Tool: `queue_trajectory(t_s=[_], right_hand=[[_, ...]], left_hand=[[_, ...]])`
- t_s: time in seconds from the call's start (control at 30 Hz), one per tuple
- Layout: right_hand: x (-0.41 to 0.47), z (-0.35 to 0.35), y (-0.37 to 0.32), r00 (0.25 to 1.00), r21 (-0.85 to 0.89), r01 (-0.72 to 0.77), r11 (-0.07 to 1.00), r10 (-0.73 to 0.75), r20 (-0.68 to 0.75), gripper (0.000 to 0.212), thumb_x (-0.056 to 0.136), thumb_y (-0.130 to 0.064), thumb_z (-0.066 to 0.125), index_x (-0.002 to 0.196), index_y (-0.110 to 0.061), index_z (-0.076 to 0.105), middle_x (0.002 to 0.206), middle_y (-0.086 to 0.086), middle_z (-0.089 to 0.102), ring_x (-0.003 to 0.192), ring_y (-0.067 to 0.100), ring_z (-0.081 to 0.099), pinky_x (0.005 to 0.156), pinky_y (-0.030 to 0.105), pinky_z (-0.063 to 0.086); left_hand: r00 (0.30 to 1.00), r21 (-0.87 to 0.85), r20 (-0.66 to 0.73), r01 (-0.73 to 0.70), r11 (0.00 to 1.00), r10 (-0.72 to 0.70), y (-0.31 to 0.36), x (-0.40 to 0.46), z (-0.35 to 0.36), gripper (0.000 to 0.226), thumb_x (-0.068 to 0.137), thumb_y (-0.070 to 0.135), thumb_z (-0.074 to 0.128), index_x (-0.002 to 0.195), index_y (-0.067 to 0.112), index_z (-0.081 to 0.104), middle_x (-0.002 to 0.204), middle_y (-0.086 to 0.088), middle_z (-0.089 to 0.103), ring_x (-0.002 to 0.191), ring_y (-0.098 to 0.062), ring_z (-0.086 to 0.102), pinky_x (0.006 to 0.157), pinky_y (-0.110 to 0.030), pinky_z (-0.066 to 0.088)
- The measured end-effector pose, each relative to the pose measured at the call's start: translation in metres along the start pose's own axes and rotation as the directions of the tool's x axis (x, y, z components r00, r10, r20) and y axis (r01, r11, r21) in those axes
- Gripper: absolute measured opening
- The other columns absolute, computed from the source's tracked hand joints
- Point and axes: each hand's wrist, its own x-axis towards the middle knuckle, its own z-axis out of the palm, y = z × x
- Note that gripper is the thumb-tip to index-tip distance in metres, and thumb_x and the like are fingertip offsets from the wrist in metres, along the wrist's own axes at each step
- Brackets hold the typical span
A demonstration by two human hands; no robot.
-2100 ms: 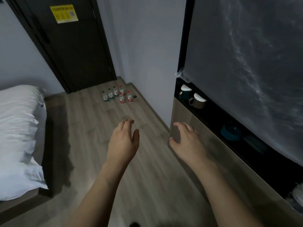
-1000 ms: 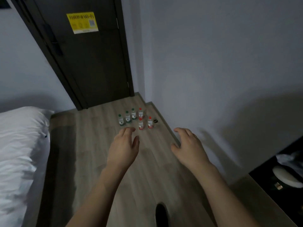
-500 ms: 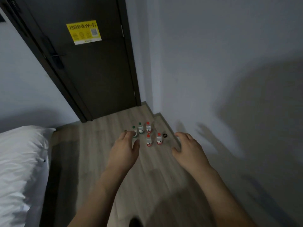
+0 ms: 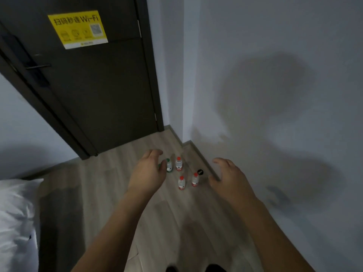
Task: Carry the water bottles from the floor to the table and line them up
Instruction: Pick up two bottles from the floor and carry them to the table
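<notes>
Several small water bottles stand on the wooden floor near the wall corner. Three have red caps: one at the back (image 4: 178,163) and two in front (image 4: 181,182), (image 4: 195,179). A green-capped bottle (image 4: 169,165) shows beside my left hand (image 4: 148,173), which hides the other green-capped ones. My left hand is held out with relaxed, slightly curled fingers and holds nothing. My right hand (image 4: 229,178) is also out, fingers loosely spread, empty, to the right of the bottles.
A dark door (image 4: 94,85) with a yellow Wi-Fi sticker (image 4: 77,29) stands ahead. A grey wall (image 4: 275,95) runs along the right. A small black round object (image 4: 200,171) lies by the skirting. A white bed (image 4: 15,222) sits at the left.
I have walked away from the cabinet toward the door; the bottles are now nearer and partly behind my left hand. Both hands stay out in front, empty.
</notes>
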Motion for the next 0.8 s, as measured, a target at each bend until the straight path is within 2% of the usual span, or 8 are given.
queue_trajectory(t_s=[0.13, 0.37, 0.53, 0.63, 0.8], right_hand=[[0.043, 0.015, 0.001, 0.992, -0.021, -0.082, 0.996, 0.084, 0.090, 0.050, 0.090, -0.035, 0.059, 0.135, -0.016, 0.048, 0.135, 0.006, 0.051, 0.119, 0.026, 0.053, 0.100, 0.038, 0.042], [0.143, 0.043, 0.019, 0.981, 0.031, -0.149, 0.988, 0.144, 0.129, 0.051, 0.091, -0.034, 0.059, 0.136, -0.016, 0.046, 0.135, 0.007, 0.050, 0.118, 0.026, 0.053, 0.098, 0.038, 0.044], [0.226, 0.091, 0.039, 0.958, 0.041, -0.181, 0.983, 0.166, 0.234, 0.041, 0.089, -0.030, 0.059, 0.127, -0.019, 0.050, 0.119, 0.007, 0.056, 0.105, 0.028, 0.059, 0.091, 0.040, 0.049], [0.277, 0.144, 0.062, 0.940, 0.023, -0.201, 0.979, 0.187, 0.286, 0.040, 0.088, -0.030, 0.059, 0.126, -0.022, 0.051, 0.113, 0.007, 0.058, 0.101, 0.028, 0.060, 0.087, 0.040, 0.050], [0.352, 0.297, 0.147, 0.903, -0.044, -0.275, 0.961, 0.273, 0.332, 0.050, 0.086, -0.024, 0.058, 0.135, -0.017, 0.046, 0.128, 0.007, 0.054, 0.114, 0.028, 0.054, 0.095, 0.039, 0.047]], left_hand=[[0.998, -0.048, 0.058, -0.009, 0.999, 0.011, -0.011, 0.045, 0.018, 0.036, 0.097, 0.028, 0.057, 0.130, 0.015, 0.057, 0.128, -0.004, 0.059, 0.103, -0.020, 0.061, 0.080, -0.023, 0.038], [0.984, 0.042, 0.176, -0.046, 0.998, 0.038, -0.039, 0.125, 0.042, 0.037, 0.096, 0.031, 0.057, 0.131, 0.017, 0.056, 0.129, -0.002, 0.058, 0.108, -0.019, 0.059, 0.081, -0.021, 0.037], [0.968, 0.116, 0.249, -0.063, 0.991, 0.033, -0.074, 0.203, 0.077, 0.041, 0.097, 0.033, 0.055, 0.135, 0.017, 0.054, 0.134, -0.004, 0.055, 0.112, -0.023, 0.059, 0.088, -0.031, 0.045], [0.939, 0.105, 0.342, -0.085, 0.991, 0.045, -0.109, 0.246, 0.133, 0.041, 0.096, 0.031, 0.056, 0.134, 0.015, 0.054, 0.129, -0.007, 0.057, 0.110, -0.026, 0.060, 0.089, -0.036, 0.049], [0.853, 0.120, 0.521, -0.116, 0.986, 0.037, -0.200, 0.294, 0.310, 0.044, 0.095, 0.033, 0.053, 0.134, 0.012, 0.051, 0.125, -0.011, 0.058, 0.109, -0.031, 0.059, 0.091, -0.042, 0.050]])
